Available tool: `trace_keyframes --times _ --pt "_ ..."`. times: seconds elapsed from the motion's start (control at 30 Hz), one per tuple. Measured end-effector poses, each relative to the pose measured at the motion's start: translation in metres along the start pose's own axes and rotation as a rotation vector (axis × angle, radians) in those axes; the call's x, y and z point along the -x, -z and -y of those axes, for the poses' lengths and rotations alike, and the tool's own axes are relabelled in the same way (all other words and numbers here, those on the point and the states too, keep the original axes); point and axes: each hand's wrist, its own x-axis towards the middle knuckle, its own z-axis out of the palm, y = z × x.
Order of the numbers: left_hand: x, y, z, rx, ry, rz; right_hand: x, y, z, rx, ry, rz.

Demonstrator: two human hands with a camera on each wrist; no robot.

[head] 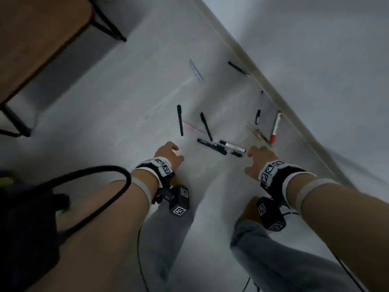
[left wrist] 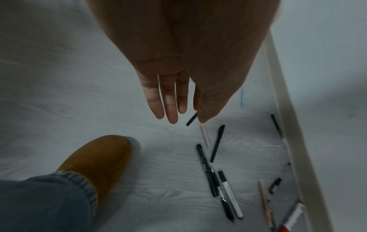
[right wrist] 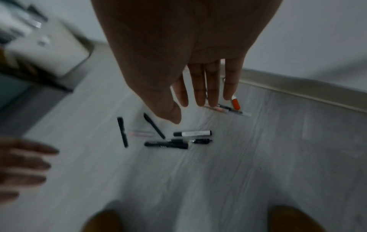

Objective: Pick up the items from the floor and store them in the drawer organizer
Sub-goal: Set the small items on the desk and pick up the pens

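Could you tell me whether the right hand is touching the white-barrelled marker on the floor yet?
Apart. The right wrist view shows the right hand above bare floor, clear of the white-barrelled marker.

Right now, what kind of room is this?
Probably a study or office room: pens lie scattered on a pale wood-look floor by a baseboard, with a wooden desk nearby. Both hands are empty.
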Motion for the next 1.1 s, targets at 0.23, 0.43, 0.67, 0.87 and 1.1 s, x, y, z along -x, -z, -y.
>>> trace_keyframes --times 0.23,0.43,0.67,0.87,1.1 --pt "-0.124 -0.051 -0.004 -0.064 0.053 -0.241 -0.128 -0.064 0.004 0.093 0.106 -0.09" --pt "-0.181 -0.079 -0.044 0.014 0.018 -0.353 -0.197 -0.094 0.029 0.182 0.138 -0.159" --pt "-0.213 -0.111 -0.074 -0.198 -0.021 -0.424 -0.222 -0.098 0.048 0.323 0.279 -0.281" --pt "-0.216 -0.116 -0.087 -0.172 -0.084 -0.492 -0.223 -0.06 0.002 0.345 0.331 -0.155" --pt "-0.219 -0.125 -0.097 -0.304 -0.002 -0.518 -0.234 0.0 -0.046 0.039 0.171 -0.211"
